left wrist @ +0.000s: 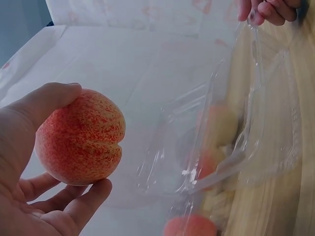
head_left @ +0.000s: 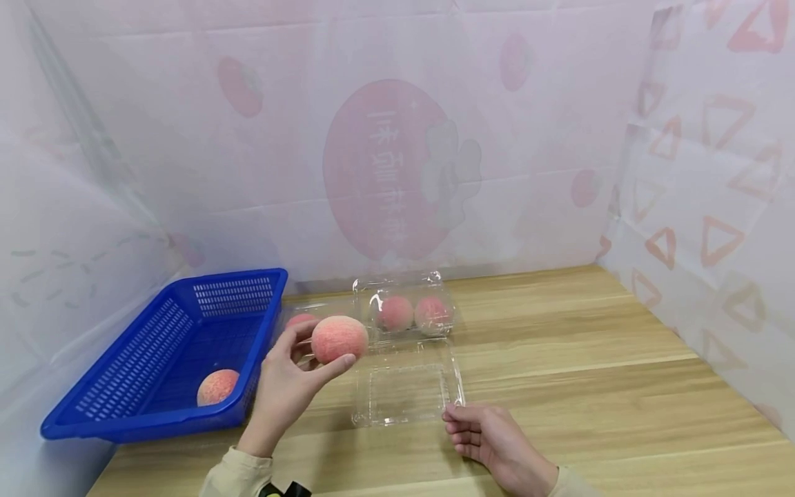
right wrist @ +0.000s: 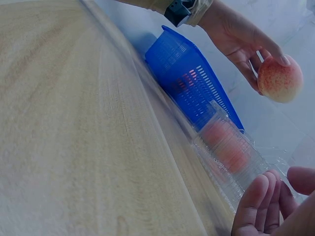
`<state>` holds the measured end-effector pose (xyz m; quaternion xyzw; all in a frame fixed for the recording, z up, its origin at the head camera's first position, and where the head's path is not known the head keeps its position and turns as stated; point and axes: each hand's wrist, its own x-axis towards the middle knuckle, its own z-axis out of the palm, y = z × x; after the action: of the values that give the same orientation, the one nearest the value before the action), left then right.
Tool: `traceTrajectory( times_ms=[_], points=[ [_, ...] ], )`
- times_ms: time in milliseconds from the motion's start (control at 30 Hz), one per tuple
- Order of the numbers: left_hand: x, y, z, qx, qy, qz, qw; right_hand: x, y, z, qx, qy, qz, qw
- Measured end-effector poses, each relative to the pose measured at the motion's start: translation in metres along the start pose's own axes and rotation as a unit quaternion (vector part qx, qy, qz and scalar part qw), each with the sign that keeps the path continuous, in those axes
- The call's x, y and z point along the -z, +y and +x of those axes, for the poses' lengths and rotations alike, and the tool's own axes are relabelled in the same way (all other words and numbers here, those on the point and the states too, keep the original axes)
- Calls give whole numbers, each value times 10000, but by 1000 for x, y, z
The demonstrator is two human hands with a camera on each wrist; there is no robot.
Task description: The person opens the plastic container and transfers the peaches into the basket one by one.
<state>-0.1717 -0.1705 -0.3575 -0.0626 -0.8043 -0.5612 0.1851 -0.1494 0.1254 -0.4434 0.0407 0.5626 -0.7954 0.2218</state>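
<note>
Clasping one peach (head_left: 339,339) in the raised left hand (head_left: 287,385), and pinching the clear container (head_left: 406,392) at its near right corner with the lower right hand (head_left: 491,438).

Wood-grain tabletop (head_left: 596,386), white backdrop (head_left: 279,172) w/ pink fruit prints (head_left: 350,172), R-side wall (head_left: 689,186) w/ triangle outlines (head_left: 758,45)

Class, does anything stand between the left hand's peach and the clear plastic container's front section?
Nothing visible does. The left hand holds the peach up and to the left of the front section; the right hand pinches its near right corner.
</note>
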Motion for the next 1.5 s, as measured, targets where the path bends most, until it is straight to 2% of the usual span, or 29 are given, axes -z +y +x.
traceTrajectory(
  times_ms=[100,200,433,600,700,900,1000,1067,1167,1233,1300,1367,1500],
  points=[
    [10,-4,-1,-31,212,-28,9998,0,0,-1,-8,17,25,10000],
    [21,-5,-1,93,474,-81,9988,1,0,-1,-11,44,35,10000],
    [54,-6,-2,824,1230,29,9890,0,0,-1,-3,26,34,10000],
    [70,-13,-2,1084,1525,251,9820,0,-1,-1,19,55,33,10000],
    [79,-16,-3,1282,1723,117,9766,-1,-1,-1,21,49,41,10000],
    [92,-24,-4,1552,2205,-868,9590,0,-1,-1,2,14,66,10000],
    [95,-27,-4,1620,2337,-1045,9530,0,-1,-2,16,31,30,10000],
    [97,-30,-4,1679,2368,-806,9535,1,-1,-2,19,32,10,10000],
    [99,-35,-4,1649,2391,97,9568,2,-1,-2,22,27,-6,10000],
    [101,-38,-5,1612,2421,733,9540,2,-2,-2,18,31,-4,10000],
    [102,-43,-6,1437,2487,1270,9494,1,-2,-2,20,28,7,10000],
    [103,-48,-7,1222,2530,1571,9468,1,-1,-2,14,23,21,10000],
    [104,-55,-7,594,2629,2080,9402,0,-1,-2,24,24,54,10000]
  ],
)
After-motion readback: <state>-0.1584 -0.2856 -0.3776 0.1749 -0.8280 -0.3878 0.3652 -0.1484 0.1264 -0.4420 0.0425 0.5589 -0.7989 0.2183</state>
